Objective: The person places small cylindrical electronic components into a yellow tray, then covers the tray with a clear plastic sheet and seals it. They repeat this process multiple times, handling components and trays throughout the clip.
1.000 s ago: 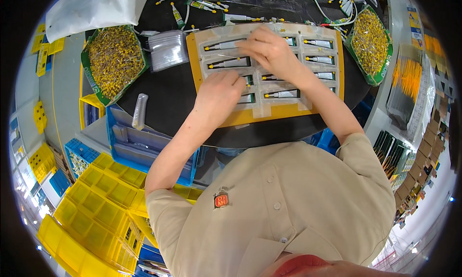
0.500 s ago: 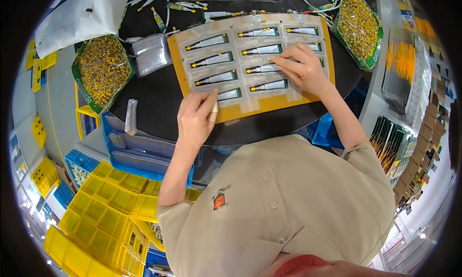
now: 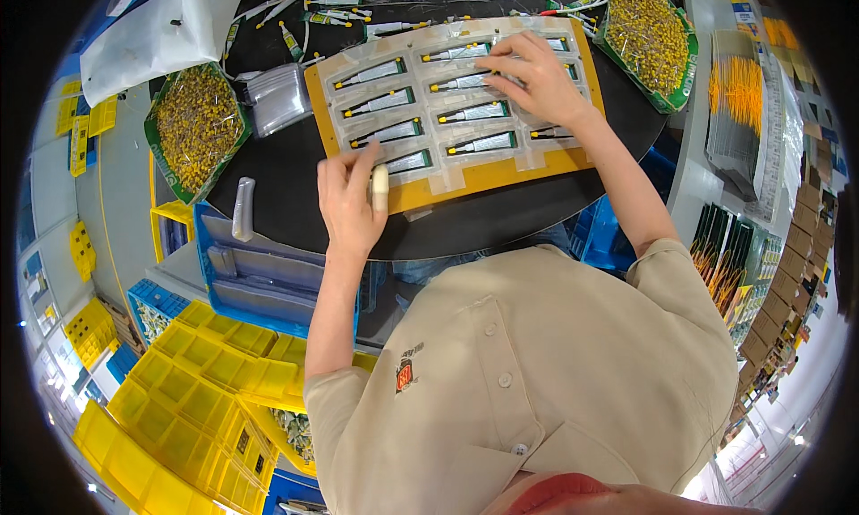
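Note:
A yellow-edged board (image 3: 429, 195) with a clear moulded tray lies on the black round table. Small silver-and-green tubes with yellow caps sit in its pockets in three columns. My right hand (image 3: 541, 84) reaches over the upper part, its thumb and finger slightly apart at the tail of a middle-column tube (image 3: 461, 82). Whether the fingertips touch that tube I cannot make out. At the board's lower left corner rests my left hand (image 3: 347, 200), fingers apart beside the lowest left tube (image 3: 407, 163). One finger there wears a cream finger cover (image 3: 380, 187). Part of the right column is hidden.
Green-edged trays of small yellow-tipped pieces stand at left (image 3: 195, 130) and right (image 3: 650, 36). Clear plastic blisters (image 3: 277, 99) are stacked by the board. Loose tubes (image 3: 335, 17) lie behind. A blue crate (image 3: 268, 278) and yellow bins (image 3: 179, 363) stand lower left.
My right hand has moved up the middle column to its upper tubes. My left hand has shifted slightly left, its finger cover now more visible. The whole view has shifted a little.

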The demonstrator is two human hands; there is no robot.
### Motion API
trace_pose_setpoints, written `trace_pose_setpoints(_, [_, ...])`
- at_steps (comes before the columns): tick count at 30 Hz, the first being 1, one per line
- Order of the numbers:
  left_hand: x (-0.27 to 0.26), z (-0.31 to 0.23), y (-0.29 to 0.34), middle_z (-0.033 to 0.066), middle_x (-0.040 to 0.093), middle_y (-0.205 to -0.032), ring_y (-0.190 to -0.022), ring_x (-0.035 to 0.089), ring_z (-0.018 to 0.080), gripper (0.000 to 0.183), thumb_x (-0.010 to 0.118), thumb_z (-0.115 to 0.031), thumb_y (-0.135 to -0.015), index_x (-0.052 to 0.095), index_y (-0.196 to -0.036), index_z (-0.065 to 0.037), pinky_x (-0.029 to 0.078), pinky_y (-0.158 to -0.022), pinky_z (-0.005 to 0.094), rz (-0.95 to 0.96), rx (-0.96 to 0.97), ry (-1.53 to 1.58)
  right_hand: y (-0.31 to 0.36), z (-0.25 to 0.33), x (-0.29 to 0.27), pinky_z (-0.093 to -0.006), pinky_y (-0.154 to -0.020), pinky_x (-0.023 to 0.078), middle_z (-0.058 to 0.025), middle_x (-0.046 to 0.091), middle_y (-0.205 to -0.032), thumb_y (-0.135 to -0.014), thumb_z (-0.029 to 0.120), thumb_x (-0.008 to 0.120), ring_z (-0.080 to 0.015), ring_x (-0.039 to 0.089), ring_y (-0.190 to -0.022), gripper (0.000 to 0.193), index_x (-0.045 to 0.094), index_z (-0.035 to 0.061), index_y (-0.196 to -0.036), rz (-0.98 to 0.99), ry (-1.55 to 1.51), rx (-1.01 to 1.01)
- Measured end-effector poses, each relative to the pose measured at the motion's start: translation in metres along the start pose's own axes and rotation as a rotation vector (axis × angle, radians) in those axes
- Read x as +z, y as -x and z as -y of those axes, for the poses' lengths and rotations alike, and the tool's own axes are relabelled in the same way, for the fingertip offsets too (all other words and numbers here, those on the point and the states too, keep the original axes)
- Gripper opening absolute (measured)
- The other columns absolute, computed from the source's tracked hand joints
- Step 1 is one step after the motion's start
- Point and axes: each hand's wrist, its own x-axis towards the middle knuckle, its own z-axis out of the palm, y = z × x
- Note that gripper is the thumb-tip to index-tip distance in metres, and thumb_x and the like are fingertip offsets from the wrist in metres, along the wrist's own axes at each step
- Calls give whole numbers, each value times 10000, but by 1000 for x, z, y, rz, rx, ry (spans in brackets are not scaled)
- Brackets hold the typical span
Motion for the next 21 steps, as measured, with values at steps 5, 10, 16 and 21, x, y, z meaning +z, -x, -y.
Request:
trace_pose_setpoints(5, [20, 8, -40, 166, 424, -1456, -1338, 344, 376, 422, 633, -233, -924, 618, -1340, -162, 272, -1091, 524, 101, -27, -307, -32, -23, 8, -368, -866, 463, -17, 598, -1002, -836, 147, 741, -223, 571, -995, 137, 704, 115, -963, 100, 125, -121])
trace_pose_setpoints(10, [25, 6, -49, 150, 358, -1543, -1447, 229, 390, 424, 632, -283, -935, 614, -1353, -211, 194, -1132, 580, 267, -35, -341, -50, -41, 21, -354, -903, 423, 13, 570, -986, -846, 172, 730, -198, 544, -1029, 108, 643, 143, -904, 287, 148, -182])
trace_pose_setpoints(16, [30, -7, -35, 150, 268, -1608, -1454, 211, 406, 559, 590, -355, -954, 497, -1438, -91, 170, -1147, 590, 360, -41, -423, -24, -36, -15, -362, -877, 438, -42, 587, -964, -871, 146, 704, -230, 550, -1006, 84, 635, 99, -881, 54, -71, 61])
trace_pose_setpoints(21, [30, -15, -33, 195, 208, -1623, -1464, 172, 439, 628, 534, -416, -980, 432, -1462, -27, 134, -1150, 627, 351, -37, -402, 54, 3, -79, -356, -810, 474, -65, 605, -935, -839, 71, 716, -261, 569, -930, 89, 642, 73, -888, -49, -50, 352])
